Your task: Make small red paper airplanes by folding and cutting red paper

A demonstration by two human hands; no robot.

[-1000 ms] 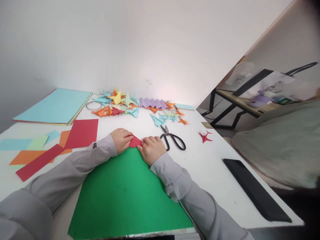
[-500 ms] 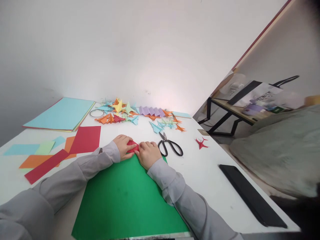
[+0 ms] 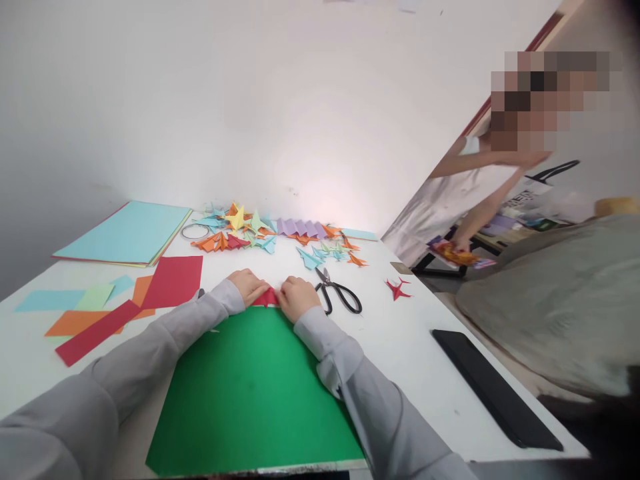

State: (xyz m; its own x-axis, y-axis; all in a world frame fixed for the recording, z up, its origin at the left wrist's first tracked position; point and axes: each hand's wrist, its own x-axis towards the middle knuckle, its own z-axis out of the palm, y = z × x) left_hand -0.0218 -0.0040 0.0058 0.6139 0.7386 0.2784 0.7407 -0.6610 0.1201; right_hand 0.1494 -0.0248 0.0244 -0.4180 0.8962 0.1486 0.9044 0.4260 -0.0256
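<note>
My left hand (image 3: 249,287) and my right hand (image 3: 298,297) both press on a small folded red paper piece (image 3: 267,299) at the far edge of a large green sheet (image 3: 255,393). The fingers of each hand pinch the red piece from either side, so most of it is hidden. Black scissors (image 3: 337,295) lie just right of my right hand. Both arms wear grey sleeves.
A pile of folded paper shapes (image 3: 270,233) sits at the back with a tape ring (image 3: 194,231). A stack of coloured sheets (image 3: 127,233) and loose paper strips (image 3: 95,303) lie left. A red folded figure (image 3: 398,289) and a black phone (image 3: 495,388) lie right. Another person (image 3: 470,193) stands beyond the table.
My hands stayed on the red piece, pressing it flatter. The view tilted up, and another person came into sight at the right.
</note>
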